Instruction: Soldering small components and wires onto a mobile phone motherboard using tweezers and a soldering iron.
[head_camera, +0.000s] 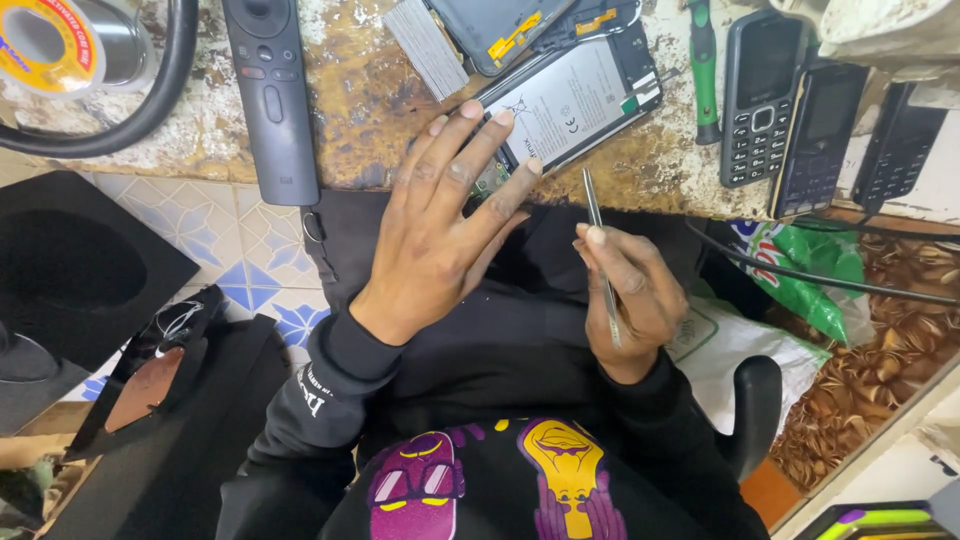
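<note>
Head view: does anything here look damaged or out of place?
Yes. The phone under the left hand lies opened, back off and battery exposed, overhanging the worn bench edge. The right hand holds tweezers.

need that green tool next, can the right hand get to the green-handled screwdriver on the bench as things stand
Probably yes. The green-handled screwdriver lies bare on the bench with nothing over it, just beyond the right hand. That hand is already gripping tweezers, so it isn't free to grasp.

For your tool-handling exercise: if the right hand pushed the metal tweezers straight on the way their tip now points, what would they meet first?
The right hand aims the tweezers up towards the bench edge. Going straight on, the tip would probably first meet the opened smartphone near its lower end, beside the left hand's fingertips; depth is unclear.
</note>
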